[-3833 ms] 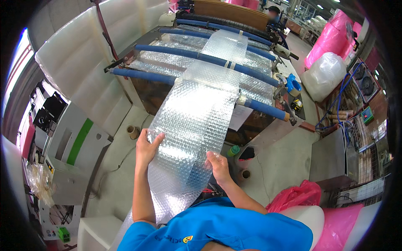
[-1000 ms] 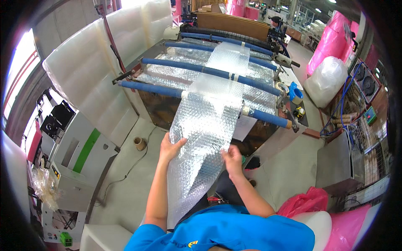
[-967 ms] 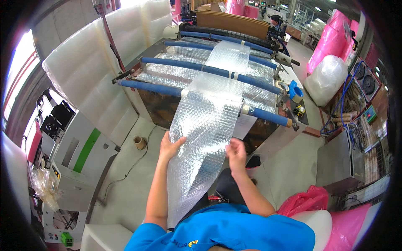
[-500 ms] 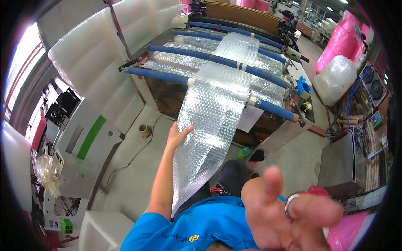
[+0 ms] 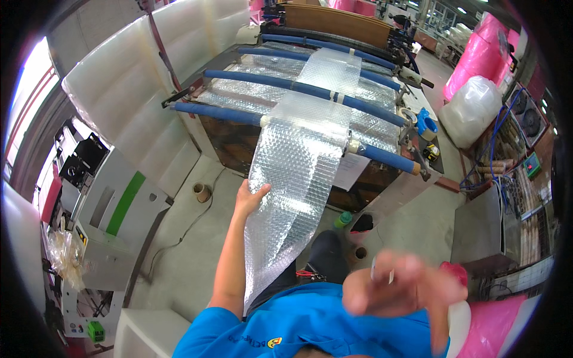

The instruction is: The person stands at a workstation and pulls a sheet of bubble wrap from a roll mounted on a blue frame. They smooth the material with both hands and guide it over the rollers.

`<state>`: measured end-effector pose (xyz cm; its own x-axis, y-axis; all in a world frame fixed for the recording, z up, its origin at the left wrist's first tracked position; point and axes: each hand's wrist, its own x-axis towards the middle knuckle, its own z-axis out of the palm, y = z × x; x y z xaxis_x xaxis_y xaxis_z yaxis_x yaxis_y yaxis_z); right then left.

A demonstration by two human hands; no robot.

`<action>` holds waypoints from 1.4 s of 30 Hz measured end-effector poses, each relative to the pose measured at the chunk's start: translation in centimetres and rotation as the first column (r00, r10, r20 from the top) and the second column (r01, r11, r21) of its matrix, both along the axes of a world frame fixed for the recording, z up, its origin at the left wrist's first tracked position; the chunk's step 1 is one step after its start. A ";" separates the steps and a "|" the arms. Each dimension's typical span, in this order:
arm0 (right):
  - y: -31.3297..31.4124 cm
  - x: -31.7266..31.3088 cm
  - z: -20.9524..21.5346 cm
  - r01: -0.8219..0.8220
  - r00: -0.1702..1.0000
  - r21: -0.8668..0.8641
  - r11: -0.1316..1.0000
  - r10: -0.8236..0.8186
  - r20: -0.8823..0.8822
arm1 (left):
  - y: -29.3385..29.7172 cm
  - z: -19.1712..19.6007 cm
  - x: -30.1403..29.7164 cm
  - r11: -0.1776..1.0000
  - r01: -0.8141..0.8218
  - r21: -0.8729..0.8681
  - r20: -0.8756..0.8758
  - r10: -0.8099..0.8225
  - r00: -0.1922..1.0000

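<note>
Bubble wrap (image 5: 295, 173) hangs down off the blue rollers (image 5: 298, 89) toward the person. Left hand (image 5: 248, 200) lies flat on its left edge, fingers spread, not clenched. Right hand (image 5: 400, 292) is off the sheet, blurred, fingers open, holding nothing.

The person wears a bright blue short-sleeved shirt (image 5: 310, 322) with a small yellow mark on the chest, dark trousers (image 5: 325, 256), bare forearms, and a ring on the blurred right hand (image 5: 400, 289).
</note>
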<state>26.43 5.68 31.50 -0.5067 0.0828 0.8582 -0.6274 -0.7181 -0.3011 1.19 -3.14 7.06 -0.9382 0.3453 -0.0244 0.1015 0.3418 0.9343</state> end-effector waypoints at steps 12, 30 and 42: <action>6.0 -6.1 -30.8 -0.128 0.080 0.818 0.561 -0.816 0.573 | 1.0 -0.8 0.0 0.999 -0.014 -0.033 0.031 0.015 0.999; 7.3 -7.4 -38.1 0.065 0.110 0.738 0.672 -0.740 0.664 | 2.1 -5.6 -1.2 0.957 0.001 -0.290 -0.076 -0.024 0.997; 12.9 -12.9 -25.6 0.287 0.118 0.688 0.666 -0.738 0.665 | 7.1 2.0 -7.9 0.996 -0.077 -0.039 -0.167 0.069 0.984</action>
<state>13.48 18.58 5.94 -0.8520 0.5227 -0.0306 0.0060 -0.0487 -0.9988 -6.68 3.92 9.05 -0.9533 0.2776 0.1189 0.2262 0.3958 0.8900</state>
